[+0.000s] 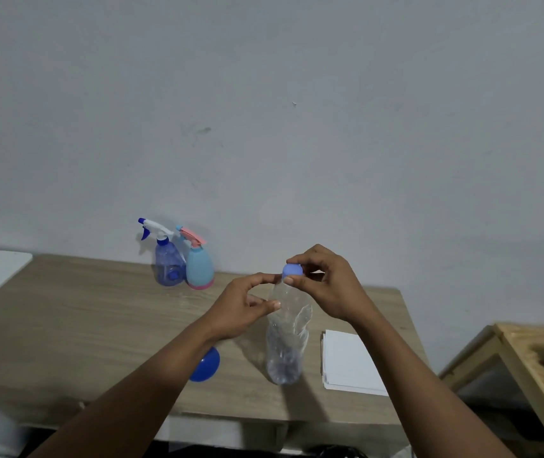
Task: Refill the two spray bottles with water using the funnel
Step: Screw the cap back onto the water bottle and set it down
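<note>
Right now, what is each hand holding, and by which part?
The right hand pinches the blue cap of the clear bottle; the left hand holds that bottle at its shoulder, just below the neck.

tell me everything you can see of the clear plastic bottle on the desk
The clear plastic bottle stands upright on the wooden desk, between a blue funnel and a stack of white paper. Its thin transparent wall is creased and dented. A light blue cap sits at its mouth, pinched by the right hand; the left hand holds its neck. Any water level is hard to read.
</note>
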`<state>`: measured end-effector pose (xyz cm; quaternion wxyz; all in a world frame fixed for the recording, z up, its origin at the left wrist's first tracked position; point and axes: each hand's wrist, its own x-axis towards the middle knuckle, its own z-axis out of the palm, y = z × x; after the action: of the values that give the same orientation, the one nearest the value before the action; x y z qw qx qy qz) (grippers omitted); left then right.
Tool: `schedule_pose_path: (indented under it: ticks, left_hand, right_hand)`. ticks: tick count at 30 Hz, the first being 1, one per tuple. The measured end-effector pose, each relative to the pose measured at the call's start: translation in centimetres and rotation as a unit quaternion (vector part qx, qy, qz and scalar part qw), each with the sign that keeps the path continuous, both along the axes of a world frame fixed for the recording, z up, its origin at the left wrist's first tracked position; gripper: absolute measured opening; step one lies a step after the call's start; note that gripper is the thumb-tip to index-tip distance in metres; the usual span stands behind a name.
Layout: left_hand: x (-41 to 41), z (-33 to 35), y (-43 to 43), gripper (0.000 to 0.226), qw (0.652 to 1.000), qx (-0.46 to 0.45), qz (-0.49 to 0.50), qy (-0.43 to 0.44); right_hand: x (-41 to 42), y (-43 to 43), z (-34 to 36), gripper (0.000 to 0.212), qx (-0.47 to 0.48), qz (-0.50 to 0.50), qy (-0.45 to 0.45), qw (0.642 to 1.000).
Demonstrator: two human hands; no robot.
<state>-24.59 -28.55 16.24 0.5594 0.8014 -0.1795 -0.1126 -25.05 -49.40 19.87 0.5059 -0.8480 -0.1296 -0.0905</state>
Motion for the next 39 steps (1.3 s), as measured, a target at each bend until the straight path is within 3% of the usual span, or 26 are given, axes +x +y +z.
schedule_pose_path:
  ticks: [10, 17, 20, 23, 28, 32, 35, 39]
  left_hand:
    - [-0.5, 0.2, -0.3, 0.043, 0.999, -0.008, 0.024, -0.02]
    - [-0.8, -2.7, 0.4, 0.034, 0.997, -0.046, 0.056, 0.001]
    - [-0.4, -5.7, 3.0, 0.032, 0.995, 0.005, 0.103, -0.016]
    - [0.0, -10.0, 7.1, 0.034, 0.977, 0.123, 0.172, -0.03]
    - [0.0, -16.4, 11.3, 0.092, 0.925, 0.307, 0.222, -0.032]
    - [0.1, -19.2, 11.8, 0.108, 0.928, 0.317, 0.19, 0.042]
    - [0.1, -19.7, 11.5, 0.095, 0.929, 0.313, 0.177, 0.086]
    - [0.7, -20.6, 12.1, 0.084, 0.933, 0.308, 0.172, 0.077]
  right_hand:
    - [-0.8, 0.4, -0.7, 0.031, 0.052, -0.035, -0.029, 0.998]
    - [-3.6, 1.2, -5.7, 0.059, 0.128, -0.097, -0.087, 0.983]
    - [-4.5, 1.0, -8.7, 0.068, 0.131, -0.098, -0.04, 0.986]
    - [-5.0, 1.1, -11.3, 0.078, 0.12, -0.102, 0.018, 0.987]
    - [-5.3, 1.7, -15.7, 0.1, 0.114, -0.146, 0.098, 0.978]
    - [-5.7, 2.7, -17.6, 0.106, 0.107, -0.161, 0.137, 0.972]
    - [-5.7, 3.2, -18.8, 0.091, 0.109, -0.184, 0.15, 0.965]
    - [-5.6, 3.8, -19.5, 0.076, 0.103, -0.219, 0.156, 0.958]
